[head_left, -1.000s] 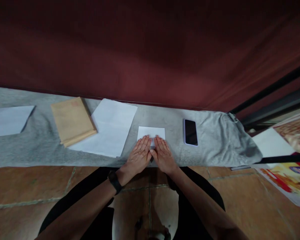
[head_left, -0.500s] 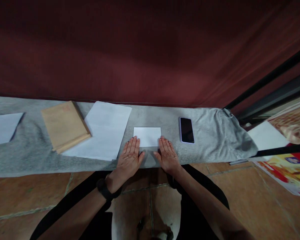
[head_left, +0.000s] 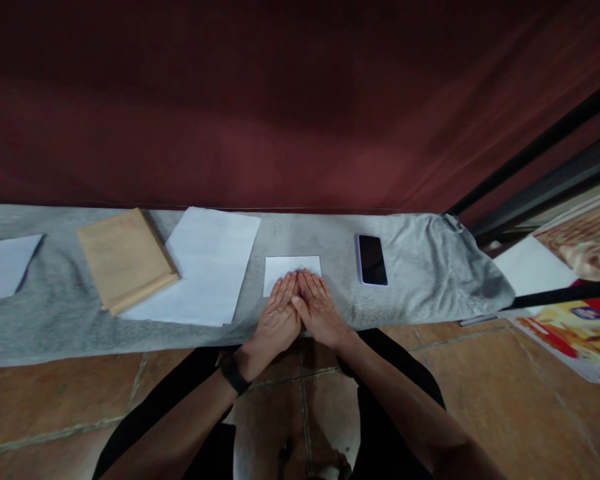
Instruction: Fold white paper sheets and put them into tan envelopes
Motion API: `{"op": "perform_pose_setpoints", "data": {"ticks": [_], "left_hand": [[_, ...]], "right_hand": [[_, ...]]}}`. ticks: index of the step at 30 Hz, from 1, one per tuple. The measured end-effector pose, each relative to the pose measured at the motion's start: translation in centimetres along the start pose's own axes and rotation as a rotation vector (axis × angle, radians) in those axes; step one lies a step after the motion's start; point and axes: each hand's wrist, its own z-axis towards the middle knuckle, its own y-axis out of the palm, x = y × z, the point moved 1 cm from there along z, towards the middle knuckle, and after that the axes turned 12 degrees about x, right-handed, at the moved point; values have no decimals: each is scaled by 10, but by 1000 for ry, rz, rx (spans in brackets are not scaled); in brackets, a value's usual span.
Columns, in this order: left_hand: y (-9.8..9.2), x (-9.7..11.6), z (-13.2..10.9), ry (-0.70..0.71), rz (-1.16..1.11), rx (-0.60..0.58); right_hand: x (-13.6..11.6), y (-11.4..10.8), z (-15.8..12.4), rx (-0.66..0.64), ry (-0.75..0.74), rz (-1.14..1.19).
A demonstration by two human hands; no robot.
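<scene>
A small folded white paper (head_left: 291,268) lies on a grey cloth (head_left: 55,313) spread over the floor. My left hand (head_left: 277,317) and my right hand (head_left: 319,308) lie flat side by side on the paper's near half, fingers stretched out and touching along the middle. Both palms press down and cover the paper's near edge. A dark watch sits on my left wrist.
Left of the folded paper lie a larger white sheet (head_left: 205,263), a tan envelope (head_left: 123,257) and another white sheet (head_left: 3,267). A black phone (head_left: 371,259) rests to the right. Printed posters (head_left: 570,333) lie at far right. A dark red wall stands behind.
Half a second ago my hands were apart at the paper's two near corners. They have slid back together over its middle, as they were a second ago.
</scene>
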Motion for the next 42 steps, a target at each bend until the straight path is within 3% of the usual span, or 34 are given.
{"op": "perform_pose_setpoints", "data": {"ticks": [7,18,27,42], "left_hand": [[20,-15,18,-65,43,-68],[21,-31,34,-241,95,-102],[16,-47,23,-295,82,57],[5,-56,5,-350,108,36]], "right_hand": [[-4,15,21,10,76,2],[12,23,34,75,137,-146],[29,19,21,175,101,-224],[45,14,3,212,149,-252]]}}
